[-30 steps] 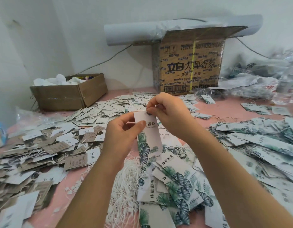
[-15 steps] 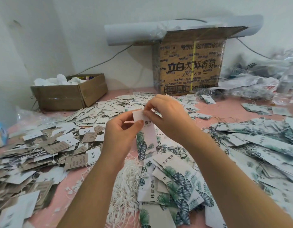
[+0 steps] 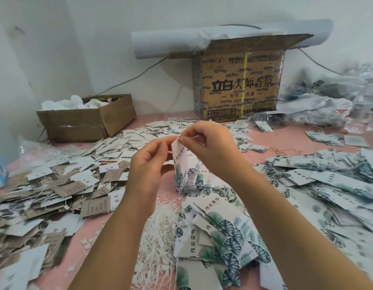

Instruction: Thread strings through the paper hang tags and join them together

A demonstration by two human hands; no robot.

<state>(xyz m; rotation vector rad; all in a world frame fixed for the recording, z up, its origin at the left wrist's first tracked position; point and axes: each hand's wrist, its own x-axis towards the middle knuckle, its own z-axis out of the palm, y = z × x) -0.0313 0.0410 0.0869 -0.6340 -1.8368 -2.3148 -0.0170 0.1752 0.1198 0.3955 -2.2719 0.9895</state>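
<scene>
A pink work table (image 3: 290, 139) lay almost buried in stock, with everything apparently spread within arm's reach of the person threading. A tall printed cardboard carton (image 3: 240, 84) stood against the back wall. A low open box (image 3: 85, 124) sat to its left. Glossy leaf-print hang tags (image 3: 328, 181) fanned across the right side, and matte brown and white card tags (image 3: 56, 185) lay in drifts on the left. Between them, nearest the person, sat a tangled heap of thin white strings (image 3: 160, 231), probably kept there for quick picking.

Above that heap, both hands held one leaf-print tag (image 3: 182, 162) upright in the air. The left hand (image 3: 148, 164) pinched its upper edge, seemingly to steady the stiff card. The right hand (image 3: 210, 147), fingers curled, pinched the top corner, where the hole likely sat. Any string there was too fine to make out.
</scene>
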